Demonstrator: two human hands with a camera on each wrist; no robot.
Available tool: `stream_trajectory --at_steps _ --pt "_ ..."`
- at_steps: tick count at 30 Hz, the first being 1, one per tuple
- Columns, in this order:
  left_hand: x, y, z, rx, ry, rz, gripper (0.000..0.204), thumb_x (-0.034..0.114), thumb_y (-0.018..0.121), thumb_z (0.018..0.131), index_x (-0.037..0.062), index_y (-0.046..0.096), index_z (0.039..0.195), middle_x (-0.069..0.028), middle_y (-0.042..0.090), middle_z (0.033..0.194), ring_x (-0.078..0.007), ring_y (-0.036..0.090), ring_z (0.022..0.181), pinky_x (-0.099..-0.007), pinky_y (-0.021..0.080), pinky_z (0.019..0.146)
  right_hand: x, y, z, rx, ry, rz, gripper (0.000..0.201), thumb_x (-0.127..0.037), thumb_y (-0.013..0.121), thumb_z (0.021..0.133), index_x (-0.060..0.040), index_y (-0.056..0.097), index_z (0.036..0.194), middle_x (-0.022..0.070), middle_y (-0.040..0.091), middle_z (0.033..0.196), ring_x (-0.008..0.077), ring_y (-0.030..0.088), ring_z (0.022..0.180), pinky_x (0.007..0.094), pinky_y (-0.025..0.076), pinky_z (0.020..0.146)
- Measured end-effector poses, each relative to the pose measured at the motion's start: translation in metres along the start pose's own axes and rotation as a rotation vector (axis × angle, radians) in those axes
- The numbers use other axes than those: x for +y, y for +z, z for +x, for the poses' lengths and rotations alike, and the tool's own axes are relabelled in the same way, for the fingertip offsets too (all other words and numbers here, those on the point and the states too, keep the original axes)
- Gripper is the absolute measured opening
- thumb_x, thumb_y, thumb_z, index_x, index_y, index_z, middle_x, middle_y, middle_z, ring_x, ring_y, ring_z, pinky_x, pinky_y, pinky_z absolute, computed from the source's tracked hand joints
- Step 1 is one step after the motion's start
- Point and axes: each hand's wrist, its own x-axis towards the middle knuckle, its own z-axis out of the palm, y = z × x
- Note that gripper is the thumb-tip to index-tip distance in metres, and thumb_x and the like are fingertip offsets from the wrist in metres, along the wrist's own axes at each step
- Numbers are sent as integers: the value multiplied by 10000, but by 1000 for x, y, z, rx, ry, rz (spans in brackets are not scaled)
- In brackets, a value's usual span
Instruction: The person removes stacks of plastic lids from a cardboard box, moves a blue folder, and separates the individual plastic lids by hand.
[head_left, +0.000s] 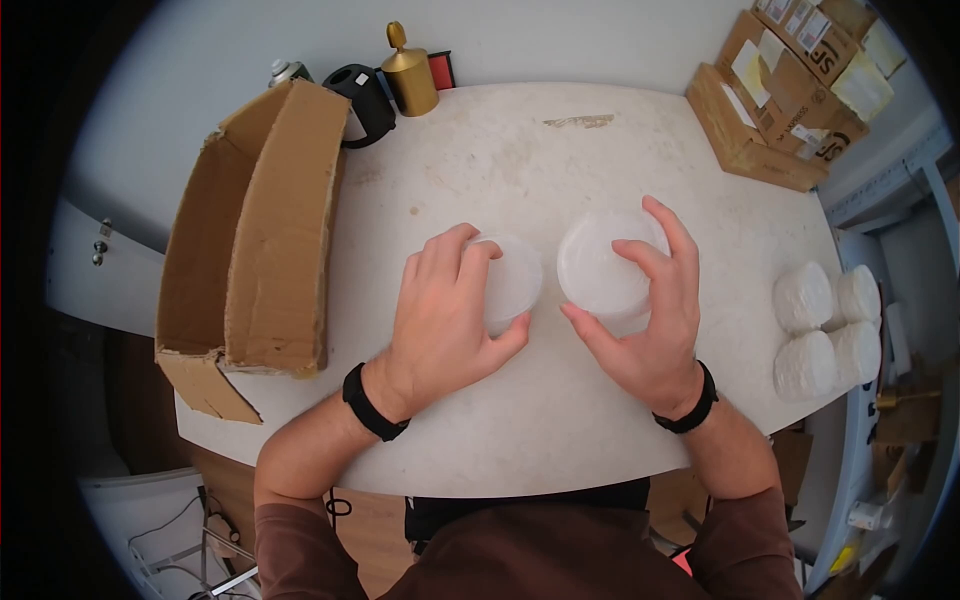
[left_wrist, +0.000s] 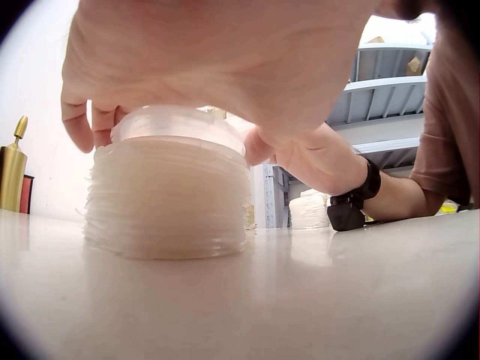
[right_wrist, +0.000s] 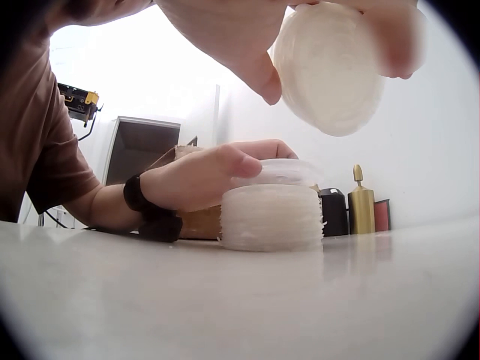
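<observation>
Gripping from above, with the bent fingers of the left hand (head_left: pixel 435 300), a clear disc (right_wrist: pixel 277 171) at the top of a ridged whitish stack (left_wrist: pixel 169 199). Spread about as wide as the disc, thumb on the near right side. Standing upright on the surface (head_left: pixel 450 440), near the middle; hard to tell from here whether joined to the disc or loose beneath it.

Pinching, with the widely spread fingers of the right hand (head_left: pixel 660 310), a round whitish piece (head_left: pixel 595 270), thumb at the near edge, other fingers along the right and far side. Held clear of the surface and tilted in the right wrist view, just right of the stack and apart from it.

Likely light, thin-walled and somewhat springy, probably plastic, with a smooth, slightly slippery top; apt to dent or shift between layers under a hard squeeze. Best taken low around the ridged sides, with thumb and fingers opposed, rather than by the top rim alone.

Counted: one stack and one round piece at the hands; four white cylinders (head_left: pixel 803 297) at the right edge; one open cardboard box (head_left: pixel 285 240) at left; one black kettle (head_left: pixel 372 110) and one gold canister (head_left: pixel 410 85) at far left; several stacked cartons (head_left: pixel 790 95) at far right, too overlapped for a sure count.
</observation>
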Motion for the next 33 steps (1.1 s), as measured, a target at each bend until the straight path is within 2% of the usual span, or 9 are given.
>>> stream_trajectory --at_steps 4,8,11,13,14,16,19,26,33 --pt "1 2 -1 -107 -92 25 644 233 854 777 -18 562 1293 -279 564 1374 -459 583 1223 -501 498 1004 0 0 1 3 -11 -11 698 -121 990 712 -9 609 1286 347 465 1552 455 618 1310 421 609 931" --pt "0 6 -2 -78 -88 4 635 230 850 776 -19 551 1278 -292 547 1414 -474 577 1248 -516 499 1023 -1 -1 0 -6 1 2 700 -121 990 710 -7 608 1286 351 465 1552 462 606 1325 427 602 954" --pt "0 4 -2 -67 -91 -14 712 212 839 780 -27 529 1375 -304 529 1448 -484 570 1279 -523 499 1041 0 0 2 -12 -3 -9 697 -124 990 711 -7 610 1284 352 464 1552 470 594 1340 444 591 985" --pt "3 1 0 -74 -60 -12 800 222 822 795 15 518 1506 -314 506 1490 -486 564 1298 -525 494 1055 0 -1 1 -10 -6 0 694 -128 991 712 -10 612 1282 350 465 1553 474 585 1355 457 583 1007" --pt "5 0 0 -77 -60 -15 800 222 822 795 15 518 1506 -314 506 1490 -486 564 1298 -525 494 1055 -1 -1 0 -12 -3 -1 694 -128 991 712 -10 612 1282 350 465 1553 474 585 1355 457 583 1007" --pt "6 -3 2 -153 -1 51 834 239 798 822 93 509 1591 -318 486 1524 -489 550 1324 -532 480 1085 -1 -1 1 -15 -5 -2 695 -130 991 713 -12 612 1283 348 465 1556 477 581 1362 461 581 1017" --pt "1 0 -1 -179 45 56 767 248 774 856 121 543 1577 -320 467 1552 -491 524 1363 -535 461 1116 0 0 0 -15 -2 8 699 -131 992 712 -10 611 1286 345 468 1556 480 574 1370 462 577 1027" --pt "-1 4 -3 -229 46 64 696 274 748 942 104 531 1582 -325 454 1563 -496 490 1400 -552 442 1136 -1 0 1 -17 -3 13 698 -125 991 712 -9 613 1286 339 469 1557 479 572 1373 464 574 1035" --pt "-1 6 -4 -292 80 180 730 384 718 1004 99 477 1631 -350 337 1676 -534 368 1539 -630 347 1237 -1 1 2 -21 4 18 705 -110 994 703 -14 612 1288 335 464 1559 472 579 1368 451 586 1016"
